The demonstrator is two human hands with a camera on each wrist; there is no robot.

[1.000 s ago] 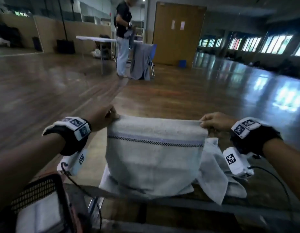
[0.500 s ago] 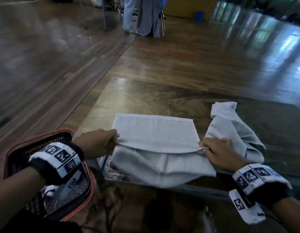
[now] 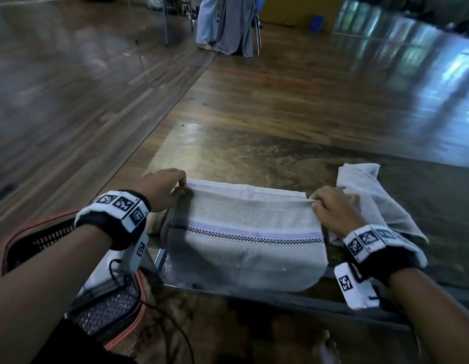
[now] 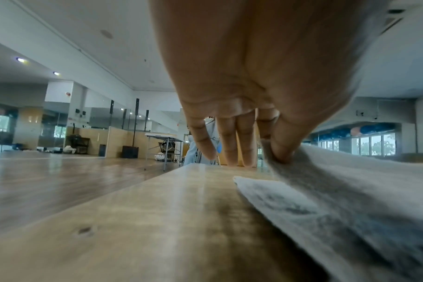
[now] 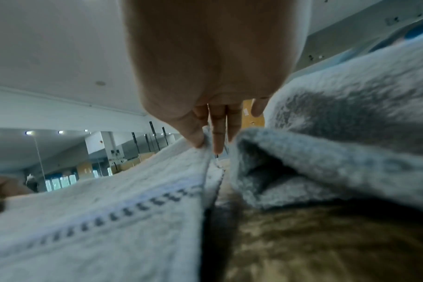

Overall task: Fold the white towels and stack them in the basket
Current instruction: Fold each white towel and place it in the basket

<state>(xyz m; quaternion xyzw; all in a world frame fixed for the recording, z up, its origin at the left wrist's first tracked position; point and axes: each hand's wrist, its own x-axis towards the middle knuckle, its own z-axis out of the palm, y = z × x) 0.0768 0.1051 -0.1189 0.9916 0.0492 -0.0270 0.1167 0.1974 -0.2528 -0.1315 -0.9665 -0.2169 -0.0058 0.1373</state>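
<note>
A white towel (image 3: pixel 244 232) with a purple and checkered stripe lies doubled over on the low wooden table (image 3: pixel 254 153). My left hand (image 3: pixel 162 190) pinches its upper layer's left corner, and in the left wrist view the thumb and forefinger of that hand (image 4: pixel 275 152) hold the towel (image 4: pixel 350 190) just above the wood. My right hand (image 3: pixel 333 208) pinches the right corner; the right wrist view shows this hand (image 5: pixel 205 143) on the striped towel (image 5: pixel 97 219). A second, crumpled white towel (image 3: pixel 372 195) lies right of my right hand. The mesh basket (image 3: pixel 39 237) sits at lower left under my left arm.
The table's near edge (image 3: pixel 254 292) runs just below the towel. Cables hang from my wrist cameras near the basket. A person (image 3: pixel 207 19) stands by a draped chair far across the wooden floor.
I lowered the held-up towel onto the table, then carried its near edge forward over the far part, so the striped side now faces up. My view tilted down.
</note>
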